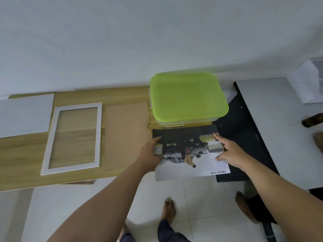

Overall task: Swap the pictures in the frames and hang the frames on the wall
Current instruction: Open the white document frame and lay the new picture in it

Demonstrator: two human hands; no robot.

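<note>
Fingers (218, 137) — left hand (150, 152), right hand (230, 152) — on picture (192, 172)

On the table (21, 154), from picture-left to right, lie a flat panel (24, 116), an empty frame (78, 105), a backing board (126, 135) and a lidded box (188, 96), with the picture (201, 166) just below the box.

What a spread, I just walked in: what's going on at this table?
A person is handling a printed car picture at the right end of the table. The left hand grips its left edge, and the right hand lies with spread fingers on its right edge. The white frame lies empty on the table, a brown backing board beside it.
</note>
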